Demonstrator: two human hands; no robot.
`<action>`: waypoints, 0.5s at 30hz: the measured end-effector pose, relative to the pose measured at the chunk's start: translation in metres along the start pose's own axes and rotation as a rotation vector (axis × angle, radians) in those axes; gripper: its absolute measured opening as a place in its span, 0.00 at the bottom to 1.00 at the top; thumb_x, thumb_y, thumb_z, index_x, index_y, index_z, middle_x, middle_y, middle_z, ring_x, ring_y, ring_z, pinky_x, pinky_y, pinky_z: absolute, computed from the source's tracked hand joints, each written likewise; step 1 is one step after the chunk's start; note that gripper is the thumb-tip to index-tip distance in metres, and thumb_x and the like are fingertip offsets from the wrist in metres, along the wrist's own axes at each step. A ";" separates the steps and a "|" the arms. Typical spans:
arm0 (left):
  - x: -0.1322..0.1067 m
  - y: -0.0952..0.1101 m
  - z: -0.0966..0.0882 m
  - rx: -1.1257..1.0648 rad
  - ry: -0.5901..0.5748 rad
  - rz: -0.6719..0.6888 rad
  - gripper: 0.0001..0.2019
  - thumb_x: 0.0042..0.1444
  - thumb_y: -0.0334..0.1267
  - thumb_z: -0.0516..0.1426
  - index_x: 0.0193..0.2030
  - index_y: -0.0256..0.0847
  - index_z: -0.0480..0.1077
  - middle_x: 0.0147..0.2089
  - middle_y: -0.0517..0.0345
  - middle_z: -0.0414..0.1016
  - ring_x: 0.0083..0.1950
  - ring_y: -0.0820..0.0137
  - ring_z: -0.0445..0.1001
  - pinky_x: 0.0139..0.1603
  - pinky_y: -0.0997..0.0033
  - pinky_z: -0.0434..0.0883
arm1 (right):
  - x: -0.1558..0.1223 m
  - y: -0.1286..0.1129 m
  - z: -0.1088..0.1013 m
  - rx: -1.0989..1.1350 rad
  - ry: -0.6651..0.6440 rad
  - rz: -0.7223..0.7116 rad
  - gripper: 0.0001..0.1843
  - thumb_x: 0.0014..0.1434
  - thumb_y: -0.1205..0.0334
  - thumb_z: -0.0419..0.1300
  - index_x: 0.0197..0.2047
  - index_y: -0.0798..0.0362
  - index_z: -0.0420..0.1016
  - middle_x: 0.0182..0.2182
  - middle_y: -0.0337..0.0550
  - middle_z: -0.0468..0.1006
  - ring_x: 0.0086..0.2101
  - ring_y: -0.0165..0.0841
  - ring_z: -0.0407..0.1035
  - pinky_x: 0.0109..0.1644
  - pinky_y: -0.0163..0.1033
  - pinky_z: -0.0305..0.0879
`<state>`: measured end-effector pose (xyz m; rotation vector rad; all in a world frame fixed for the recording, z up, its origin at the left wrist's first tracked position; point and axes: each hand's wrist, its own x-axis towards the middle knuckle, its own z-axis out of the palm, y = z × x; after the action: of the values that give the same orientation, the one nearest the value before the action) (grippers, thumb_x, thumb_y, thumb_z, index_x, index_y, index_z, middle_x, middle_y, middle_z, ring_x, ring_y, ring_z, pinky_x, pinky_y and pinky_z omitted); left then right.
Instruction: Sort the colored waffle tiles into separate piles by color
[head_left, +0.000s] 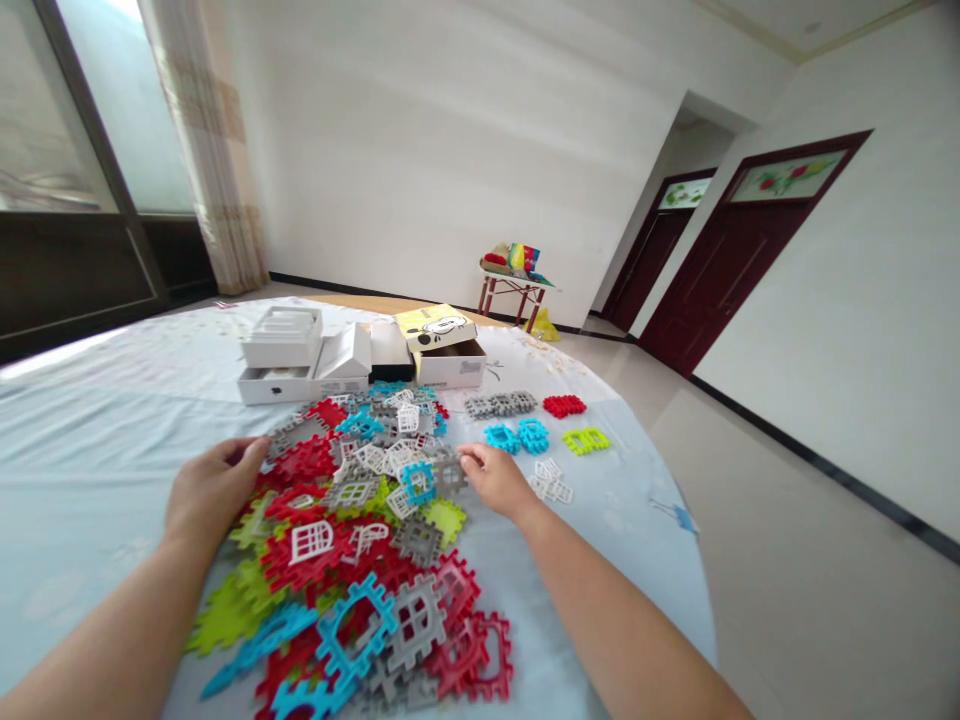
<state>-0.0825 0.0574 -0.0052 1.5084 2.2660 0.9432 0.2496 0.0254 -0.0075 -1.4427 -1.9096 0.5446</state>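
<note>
A large pile of toothed plastic building panels in red, grey, blue and green, such as a blue panel (356, 625), lies in front of me. My right hand (496, 480) is at the pile's right edge, its thumb and fingers pinched on a grey window panel (450, 475). My left hand (217, 487) is at the left edge beside the red panels (304, 460), its fingers curled together; what is between them, if anything, is hidden. White lattice window pieces (311, 541) lie on top of the pile.
Right of the pile lie grouped pieces: grey (501, 404), red (564, 406), blue (517, 436), green (586, 441) and white (550, 482). White boxes (279, 385) and a yellow-lidded box (436, 328) stand behind it. The round table's edge curves at the right.
</note>
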 end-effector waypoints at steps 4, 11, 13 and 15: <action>0.000 0.001 -0.001 0.011 -0.005 -0.003 0.24 0.47 0.54 0.48 0.41 0.38 0.72 0.27 0.55 0.71 0.30 0.69 0.67 0.27 0.75 0.60 | -0.003 -0.001 0.000 -0.114 0.057 -0.061 0.20 0.53 0.62 0.53 0.50 0.56 0.67 0.43 0.48 0.72 0.40 0.32 0.67 0.48 0.40 0.62; -0.001 0.002 -0.002 0.011 -0.001 -0.011 0.24 0.47 0.54 0.48 0.40 0.39 0.72 0.26 0.56 0.71 0.29 0.69 0.67 0.27 0.75 0.60 | -0.013 -0.011 -0.010 -0.350 -0.051 -0.103 0.23 0.50 0.54 0.58 0.49 0.52 0.66 0.43 0.46 0.71 0.45 0.37 0.63 0.50 0.41 0.58; 0.000 0.001 -0.001 0.025 -0.001 -0.010 0.23 0.47 0.53 0.48 0.40 0.39 0.72 0.27 0.55 0.71 0.29 0.69 0.67 0.27 0.75 0.60 | -0.015 -0.013 -0.010 -0.405 -0.040 -0.020 0.25 0.49 0.47 0.57 0.48 0.51 0.66 0.40 0.47 0.72 0.42 0.37 0.66 0.46 0.41 0.60; 0.001 0.001 0.000 0.036 0.001 -0.007 0.24 0.47 0.54 0.48 0.40 0.39 0.72 0.28 0.55 0.72 0.29 0.69 0.67 0.27 0.75 0.60 | -0.015 -0.015 -0.008 -0.449 -0.033 0.038 0.29 0.47 0.40 0.56 0.47 0.50 0.66 0.39 0.48 0.72 0.39 0.38 0.67 0.42 0.42 0.61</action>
<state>-0.0826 0.0581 -0.0046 1.5136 2.2992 0.9066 0.2478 0.0060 0.0045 -1.7565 -2.1248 0.1569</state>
